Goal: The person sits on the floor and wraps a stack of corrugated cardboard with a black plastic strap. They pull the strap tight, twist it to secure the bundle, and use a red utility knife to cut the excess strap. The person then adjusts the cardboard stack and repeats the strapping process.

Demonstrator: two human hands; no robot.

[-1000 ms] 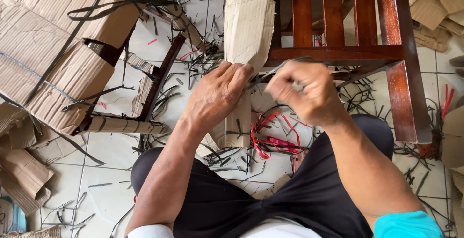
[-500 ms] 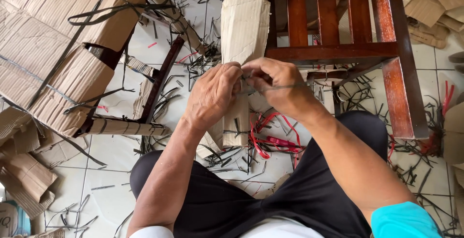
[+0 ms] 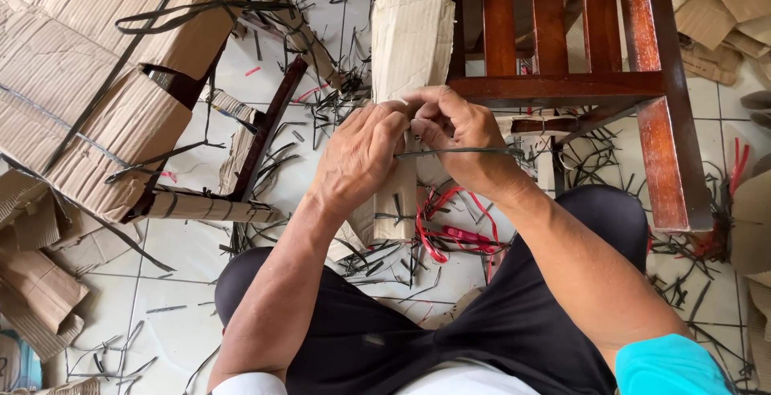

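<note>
In the head view, our left hand (image 3: pixel 357 158) presses against a cardboard-wrapped leg (image 3: pixel 409 50) of the wooden chair (image 3: pixel 562 86), fingers curled on the wrapping. Our right hand (image 3: pixel 458 134), at 3 o'clock from the left and touching it, pinches a black strap (image 3: pixel 466 152) that runs off toward 3 o'clock. Both hands look closed; the left seems to hold the strap's other end against the cardboard, though we cannot tell for sure.

We judge the strap could slip from the pinch if tension rises, or cut into the soft cardboard and tear it. Loose strap scraps (image 3: pixel 385 262) and a red cord (image 3: pixel 450 234) at 6 o'clock could snag.

The strap's knot or seal is hidden behind our fingers. The chair is cut off at the top edge, and the wrapped bundle (image 3: pixel 96 98) at 9 o'clock is partly out of frame.
</note>
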